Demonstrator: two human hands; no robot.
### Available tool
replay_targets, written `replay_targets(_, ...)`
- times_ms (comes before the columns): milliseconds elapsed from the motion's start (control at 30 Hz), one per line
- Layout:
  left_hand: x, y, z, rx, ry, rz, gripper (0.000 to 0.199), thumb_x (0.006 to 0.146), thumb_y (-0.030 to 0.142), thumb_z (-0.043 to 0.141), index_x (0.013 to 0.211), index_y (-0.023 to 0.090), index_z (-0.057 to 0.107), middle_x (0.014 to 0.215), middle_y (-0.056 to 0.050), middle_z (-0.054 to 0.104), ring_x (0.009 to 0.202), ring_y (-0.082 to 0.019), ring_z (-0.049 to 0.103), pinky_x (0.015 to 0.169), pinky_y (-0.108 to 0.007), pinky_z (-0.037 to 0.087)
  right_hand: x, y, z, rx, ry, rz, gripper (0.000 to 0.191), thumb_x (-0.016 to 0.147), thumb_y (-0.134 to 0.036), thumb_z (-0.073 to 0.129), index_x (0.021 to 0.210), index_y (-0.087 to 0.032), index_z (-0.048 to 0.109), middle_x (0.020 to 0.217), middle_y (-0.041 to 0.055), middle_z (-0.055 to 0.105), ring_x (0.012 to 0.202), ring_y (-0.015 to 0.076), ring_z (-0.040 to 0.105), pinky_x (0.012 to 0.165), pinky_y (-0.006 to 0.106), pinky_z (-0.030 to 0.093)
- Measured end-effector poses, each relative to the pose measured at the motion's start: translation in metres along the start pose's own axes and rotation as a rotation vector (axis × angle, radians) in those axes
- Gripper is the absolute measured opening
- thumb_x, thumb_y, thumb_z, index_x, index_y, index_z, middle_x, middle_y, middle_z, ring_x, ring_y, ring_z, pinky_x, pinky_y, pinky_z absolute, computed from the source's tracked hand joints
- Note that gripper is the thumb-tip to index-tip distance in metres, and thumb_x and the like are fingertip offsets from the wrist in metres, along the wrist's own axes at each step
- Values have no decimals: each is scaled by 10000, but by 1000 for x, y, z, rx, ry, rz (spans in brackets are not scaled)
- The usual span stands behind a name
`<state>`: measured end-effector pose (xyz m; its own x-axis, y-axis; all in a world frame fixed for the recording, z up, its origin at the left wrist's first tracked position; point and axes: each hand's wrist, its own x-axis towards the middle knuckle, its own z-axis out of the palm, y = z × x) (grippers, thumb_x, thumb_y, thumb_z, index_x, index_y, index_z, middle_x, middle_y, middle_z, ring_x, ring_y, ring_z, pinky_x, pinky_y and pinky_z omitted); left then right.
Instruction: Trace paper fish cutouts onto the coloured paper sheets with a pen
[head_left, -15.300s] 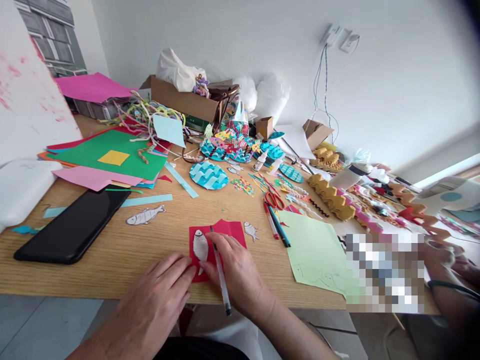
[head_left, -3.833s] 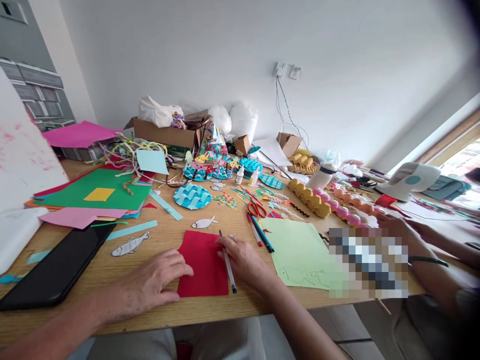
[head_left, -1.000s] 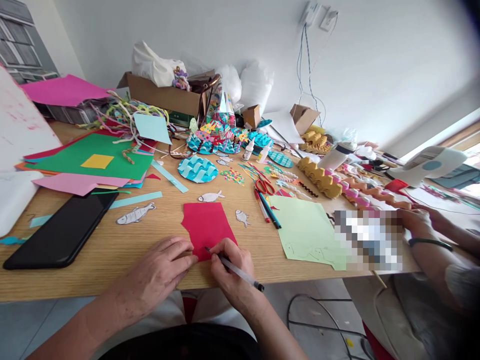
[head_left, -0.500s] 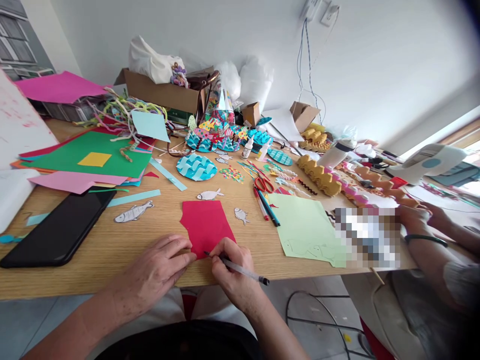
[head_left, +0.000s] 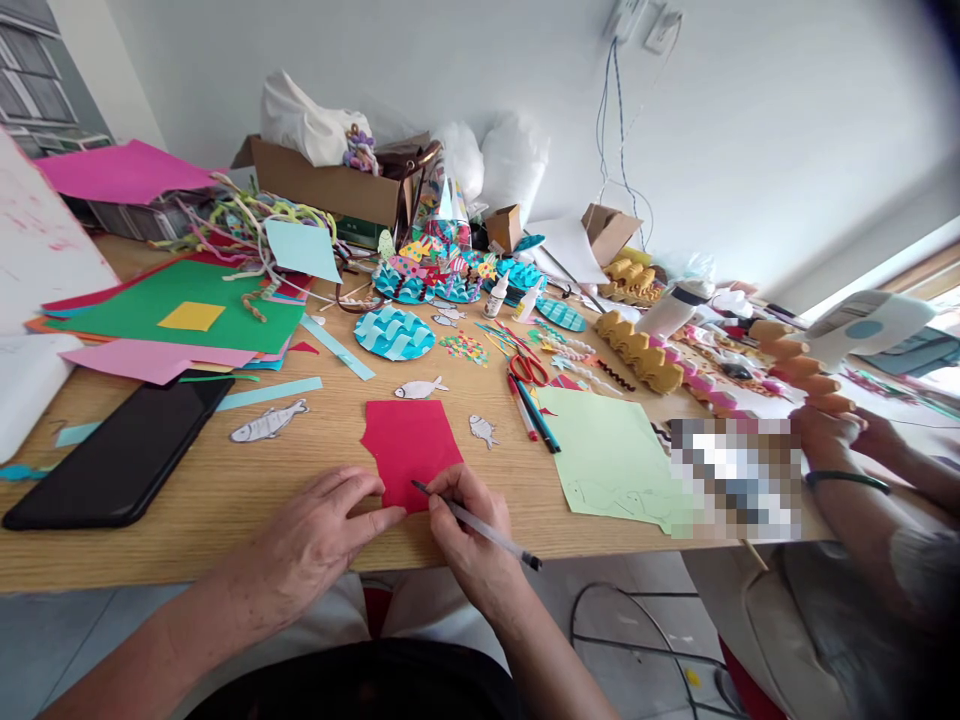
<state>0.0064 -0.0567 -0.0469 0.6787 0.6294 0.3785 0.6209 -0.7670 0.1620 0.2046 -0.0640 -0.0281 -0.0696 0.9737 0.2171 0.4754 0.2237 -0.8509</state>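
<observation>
A sheet of red paper (head_left: 414,440) lies in front of me near the table's front edge. My left hand (head_left: 330,530) rests flat at its lower left corner, fingers stretched out and touching the paper. In my right hand (head_left: 472,540) is a pen (head_left: 491,532) with a clear barrel, its dark tip at the lower part of the red sheet. Just beyond the sheet lies a paper fish (head_left: 420,388); another paper fish (head_left: 484,431) is to its right, and a larger fish cutout (head_left: 270,421) to the left. Any mark under the pen is too small to make out.
A black phone (head_left: 124,455) lies at left before stacked coloured paper (head_left: 247,310). Pens (head_left: 534,412), red scissors (head_left: 529,369) and light green paper (head_left: 607,450) with fish outlines are to the right. At far right, a co-worker's hands (head_left: 829,435) hold an egg-carton strip (head_left: 806,370).
My right hand and the pen tip have shifted slightly up on the red paper. My left fingers reach a little further right. The co-worker's egg-carton strip has been raised.
</observation>
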Motion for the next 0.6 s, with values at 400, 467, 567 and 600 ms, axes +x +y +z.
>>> replay_targets(400,-1,1,6,12,19,-4,496,780,-20,466,1141,298,589,1089,-52,496,1025,-220,488,888,-374,467,1,3,7,-61,-11,-23,86,745,-170,506,721,-183,588,565,-39,575,477,83,488,484,166,354)
replay_targets(467,-2,1,6,3,21,-5,510,779,-20,465,1151,307,585,1084,-45,503,1028,-218,493,889,-364,468,1,2,7,-73,-9,-28,87,744,-167,507,722,-184,590,567,-38,576,480,84,486,489,169,354)
replay_targets(567,-1,2,5,-4,26,-24,513,779,-20,463,1151,312,586,1084,-41,509,1035,-220,493,896,-373,469,1,2,7,-90,-6,-50,93,743,-159,501,720,-186,587,569,-38,571,481,85,475,496,174,351)
replay_targets(600,-1,2,5,-3,25,-31,517,774,-24,462,1148,309,588,1082,-43,510,1036,-223,492,899,-382,467,1,2,7,-93,-6,-59,93,744,-158,499,719,-186,585,567,-39,566,478,84,469,496,175,348)
